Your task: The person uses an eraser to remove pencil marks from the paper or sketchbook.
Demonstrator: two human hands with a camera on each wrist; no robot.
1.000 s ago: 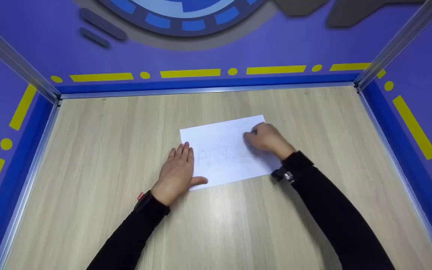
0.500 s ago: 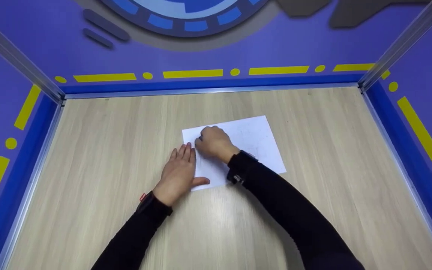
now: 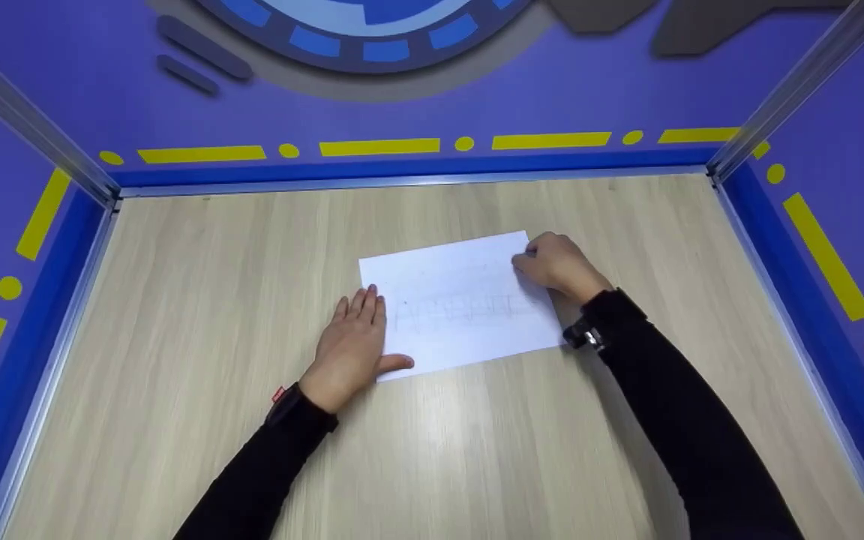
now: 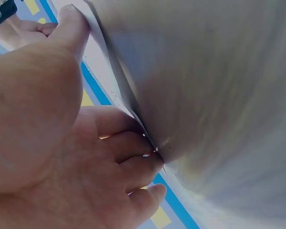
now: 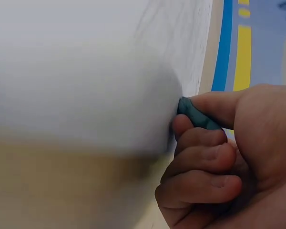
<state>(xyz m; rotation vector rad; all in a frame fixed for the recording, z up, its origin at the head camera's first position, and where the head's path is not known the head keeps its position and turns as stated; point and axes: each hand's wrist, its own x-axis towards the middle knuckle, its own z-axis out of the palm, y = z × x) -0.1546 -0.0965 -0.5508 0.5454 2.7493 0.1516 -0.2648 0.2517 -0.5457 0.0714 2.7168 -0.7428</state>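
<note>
A white sheet of paper (image 3: 462,337) with faint grey pencil-like marks across its middle lies slightly turned on the table. My left hand (image 3: 349,341) rests flat over its left edge, fingers straight and thumb spread onto the lower corner. In the left wrist view the paper's edge shows slightly raised between that hand's thumb and fingers. Near the upper right edge of the sheet is my right hand (image 3: 559,264), fingers curled. It pinches a small dark teal eraser (image 5: 198,114), a soft-looking lump, between thumb and forefinger against the paper; the head view mostly hides this lump.
The wood-grain table (image 3: 214,300) extends on all sides of the sheet. Blue-purple panels with yellow dashes, such as the back wall (image 3: 402,112), enclose it at the back and both sides, with metal rails along the edges. Dark sleeves and wrist straps cover both forearms.
My right hand has swept from the right part of the sheet to its left side, then back to the upper right edge, still pinching the eraser. The left hand stays put.
</note>
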